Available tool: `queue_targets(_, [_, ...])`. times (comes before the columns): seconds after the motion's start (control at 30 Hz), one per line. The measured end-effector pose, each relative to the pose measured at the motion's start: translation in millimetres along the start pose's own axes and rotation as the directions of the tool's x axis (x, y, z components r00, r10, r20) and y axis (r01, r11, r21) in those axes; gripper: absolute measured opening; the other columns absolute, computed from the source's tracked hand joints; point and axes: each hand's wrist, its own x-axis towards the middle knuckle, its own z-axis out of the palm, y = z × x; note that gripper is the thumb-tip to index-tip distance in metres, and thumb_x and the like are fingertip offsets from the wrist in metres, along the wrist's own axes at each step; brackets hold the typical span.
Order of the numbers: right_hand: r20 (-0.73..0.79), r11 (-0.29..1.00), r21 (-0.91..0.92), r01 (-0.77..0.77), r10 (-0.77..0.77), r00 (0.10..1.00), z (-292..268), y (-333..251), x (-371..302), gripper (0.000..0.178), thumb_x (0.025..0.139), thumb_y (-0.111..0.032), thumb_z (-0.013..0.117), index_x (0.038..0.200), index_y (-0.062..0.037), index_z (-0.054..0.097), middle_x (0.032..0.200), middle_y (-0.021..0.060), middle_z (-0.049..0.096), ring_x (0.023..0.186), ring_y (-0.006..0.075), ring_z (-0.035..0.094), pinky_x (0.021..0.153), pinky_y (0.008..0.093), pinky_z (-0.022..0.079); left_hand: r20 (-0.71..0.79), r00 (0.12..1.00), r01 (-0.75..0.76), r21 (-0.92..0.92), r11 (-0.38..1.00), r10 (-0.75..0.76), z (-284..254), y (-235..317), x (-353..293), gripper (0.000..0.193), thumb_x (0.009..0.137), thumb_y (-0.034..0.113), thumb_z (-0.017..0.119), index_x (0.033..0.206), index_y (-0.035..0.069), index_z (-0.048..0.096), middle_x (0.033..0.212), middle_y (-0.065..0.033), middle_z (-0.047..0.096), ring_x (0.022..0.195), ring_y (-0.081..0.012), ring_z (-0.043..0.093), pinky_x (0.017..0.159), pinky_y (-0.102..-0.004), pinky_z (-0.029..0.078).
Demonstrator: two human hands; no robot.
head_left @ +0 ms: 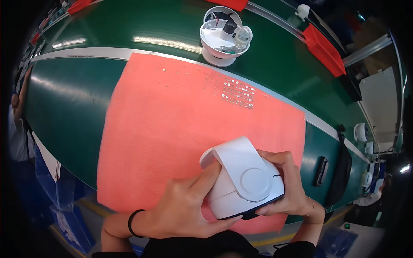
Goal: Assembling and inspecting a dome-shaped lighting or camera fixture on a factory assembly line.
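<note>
Nearest to you, both of your hands hold one white plastic housing (243, 180) over the near edge of the pink mat (172, 137). Your left hand (185, 210) grips it from the left side: the thumb lies up along its white flank, and the other fingers curl under the bottom, so they are closed around it. On that wrist you wear a black band (131, 222). Your right hand (288, 189) grips the right side, with the fingers bent over the upper right edge and the thumb pressed at the dark lower rim. The housing is rounded, tilted a little, with a round raised disc on its face and a wide curved strap going over its top.

The mat lies on a green conveyor belt (73, 107) and covers the middle of it. Farther on the mat, near its far edge, many small shiny screws (237, 92) stand in neat rows, and some more are scattered to the left of them.

Just behind the mat, on the far lane of the belt, stands a white round device (223, 36), open on top, with small parts and wires inside. To the far right a red tray (325, 49) sits at the belt's edge. On the right near side, a black strap (342, 167) hangs on the belt frame.
</note>
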Motion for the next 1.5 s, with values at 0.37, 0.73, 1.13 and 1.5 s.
queue_targets(0.37, [-0.134, 0.960, -0.279, -0.006, -0.033, 0.990, -4.3, -12.3, 17.3, 0.087, 0.060, -0.040, 0.083, 0.126, -0.0010, 0.041, 0.109, 0.0216, 0.058, 0.094, 0.0361, 0.062, 0.078, 0.0376, 0.051, 0.354, 0.885, 0.448, -0.466, 0.763, -0.304, -14.0, -26.6, 26.9, 0.057, 0.077, 0.036, 0.072, 0.115, -0.005, 0.057, 0.096, -0.0131, 0.067, 0.082, -0.0165, 0.065, 0.070, -0.0283, 0.052])
queue_targets(0.73, [0.091, 0.870, -0.455, 0.188, -0.164, 0.982, 4.8, -28.1, 11.9, 0.100, 0.043, -0.042, 0.088, 0.128, -0.0073, 0.048, 0.133, 0.0310, 0.036, 0.118, 0.0455, 0.044, 0.096, 0.0504, 0.038, 0.493, 0.793, 0.577, -0.418, 0.701, -0.358, -18.7, -27.6, 37.4, 0.049, 0.084, 0.034, 0.066, 0.114, -0.005, 0.059, 0.102, -0.0124, 0.065, 0.096, -0.0149, 0.060, 0.082, -0.0283, 0.047])
queue_targets(1.13, [0.062, 0.818, -0.536, 0.206, -0.206, 0.977, 16.3, -25.5, 8.6, 0.093, 0.050, -0.043, 0.085, 0.129, -0.0078, 0.049, 0.132, 0.0321, 0.032, 0.118, 0.0470, 0.040, 0.095, 0.0515, 0.038, 0.372, 0.873, 0.465, -0.441, 0.768, -0.315, -6.4, -43.8, 24.1, 0.068, 0.073, 0.055, 0.065, 0.099, -0.007, 0.064, 0.083, -0.0157, 0.066, 0.076, -0.0213, 0.064, 0.067, -0.0302, 0.049])
queue_targets(1.5, [-0.067, 0.936, 0.285, -0.205, 0.233, 0.970, 6.5, -29.6, 20.7, 0.097, 0.055, -0.020, 0.087, 0.129, -0.0028, 0.027, 0.120, 0.0184, 0.051, 0.116, 0.0263, 0.050, 0.098, 0.0367, 0.037, 0.093, 0.993, -0.071, -0.033, 0.997, 0.074, -27.7, -9.6, 19.2, 0.077, 0.064, 0.028, 0.079, 0.121, -0.009, 0.040, 0.074, -0.0178, 0.062, 0.063, -0.0298, 0.065, 0.055, -0.0323, 0.051])
